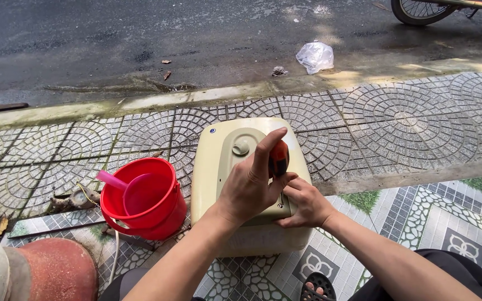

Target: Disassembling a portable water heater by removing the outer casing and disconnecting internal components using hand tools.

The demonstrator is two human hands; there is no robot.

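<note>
Screwdriver (278,157) in left hand (249,187)

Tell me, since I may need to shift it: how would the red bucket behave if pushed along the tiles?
The red bucket looks like thin plastic, so probably light and slightly flexible. A pink scoop sits inside; I cannot tell whether it holds water, which would add weight. Its base seems to rest on debris, so it might tip rather than slide.
</note>
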